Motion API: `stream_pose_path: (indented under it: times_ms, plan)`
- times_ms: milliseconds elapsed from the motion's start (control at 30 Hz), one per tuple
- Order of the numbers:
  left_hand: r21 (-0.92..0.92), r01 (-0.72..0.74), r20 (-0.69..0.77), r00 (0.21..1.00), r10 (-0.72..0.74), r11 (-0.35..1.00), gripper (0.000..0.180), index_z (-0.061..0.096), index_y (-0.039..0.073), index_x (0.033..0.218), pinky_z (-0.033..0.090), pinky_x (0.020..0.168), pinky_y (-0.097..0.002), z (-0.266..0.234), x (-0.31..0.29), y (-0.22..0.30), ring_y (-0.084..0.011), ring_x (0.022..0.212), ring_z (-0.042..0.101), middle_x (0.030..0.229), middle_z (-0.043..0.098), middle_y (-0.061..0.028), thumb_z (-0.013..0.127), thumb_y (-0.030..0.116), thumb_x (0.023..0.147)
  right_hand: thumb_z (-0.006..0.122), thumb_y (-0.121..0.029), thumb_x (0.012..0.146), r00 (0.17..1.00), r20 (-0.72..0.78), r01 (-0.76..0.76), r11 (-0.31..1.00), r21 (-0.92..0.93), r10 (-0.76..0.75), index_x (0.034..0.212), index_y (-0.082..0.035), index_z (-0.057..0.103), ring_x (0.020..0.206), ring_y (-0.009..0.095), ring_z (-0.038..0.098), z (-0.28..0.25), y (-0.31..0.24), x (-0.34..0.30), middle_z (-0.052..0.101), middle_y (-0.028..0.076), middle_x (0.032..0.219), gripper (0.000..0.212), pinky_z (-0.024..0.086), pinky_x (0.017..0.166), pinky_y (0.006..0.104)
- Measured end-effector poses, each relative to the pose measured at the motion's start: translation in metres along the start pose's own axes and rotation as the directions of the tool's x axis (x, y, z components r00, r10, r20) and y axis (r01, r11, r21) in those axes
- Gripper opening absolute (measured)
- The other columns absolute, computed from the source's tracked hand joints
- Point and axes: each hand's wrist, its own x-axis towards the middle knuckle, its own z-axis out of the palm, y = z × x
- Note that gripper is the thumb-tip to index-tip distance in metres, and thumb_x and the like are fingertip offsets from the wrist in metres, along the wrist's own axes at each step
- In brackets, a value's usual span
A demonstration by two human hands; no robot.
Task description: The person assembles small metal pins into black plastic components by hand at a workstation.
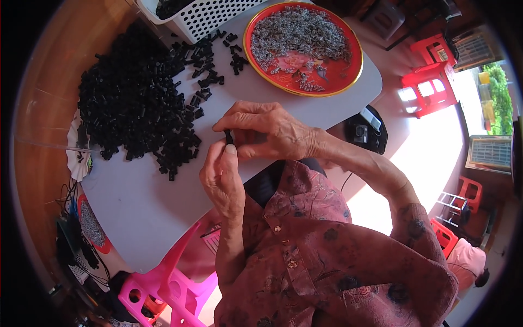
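My left hand (224,182) pinches a small black plastic piece (229,138) upright between thumb and fingers, above the near part of the white table (163,204). Reaching in from the right, my right hand (275,129) has its fingers curled closed, their tips at the top end of that piece. Whatever lies between those fingertips is hidden. A large heap of similar black plastic pieces (139,92) spreads over the table to the left. At the far right of the table sits a round red tray (357,65) with a gold rim, holding many small metal springs (299,35).
A white perforated basket (204,19) with black pieces stands at the far edge. Lower left are a pink plastic chair (174,283) and another red tray of metal parts (92,223). Red stools (430,90) stand to the right. A person in pink (466,264) is at lower right.
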Motion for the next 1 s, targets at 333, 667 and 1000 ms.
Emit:
stream_pose_path:
  times_ms: [333,667,1000]
  plan:
    - [0.001,-0.106,-0.045,0.993,0.106,0.994,0.025,0.06,-0.006,0.097,0.042,0.059,-0.0295,0.007,-0.001,-0.006,-0.0135,0.062,0.049,0.068,0.055,-0.0121,0.048,0.014,0.091,0.069,-0.009,0.074,0.968,-0.061,0.211,0.924,-0.319,-0.243,0.113,0.001,0.056,0.074,0.028,0.059,0.009,0.012,-0.004,0.055,0.012,0.092,0.043,0.049,0.064,0.0365]
    - [0.061,-0.038,-0.049,0.998,0.041,0.997,0.03,0.059,-0.006,0.099,0.044,0.068,-0.0332,0.007,-0.002,-0.008,-0.0253,0.071,0.056,0.083,0.06,-0.0158,0.043,0.018,0.09,0.068,-0.008,0.072,0.908,-0.018,0.34,0.763,-0.55,-0.418,0.102,0.008,0.055,0.067,0.025,0.057,0.022,0.017,-0.006,0.052,0.012,0.085,0.037,0.048,0.058,0.0351]
    - [-0.245,-0.066,0.006,0.998,0.07,0.967,0.041,0.06,-0.002,0.092,0.044,0.071,-0.0284,0.006,-0.008,-0.018,-0.0149,0.074,0.057,0.074,0.061,-0.0069,0.035,0.03,0.099,0.07,-0.011,0.08,0.957,-0.242,0.07,0.934,-0.349,-0.162,0.107,-0.001,0.061,0.066,0.017,0.058,-0.015,-0.02,0.034,0.059,0.009,0.08,0.03,0.047,0.06,0.0294]
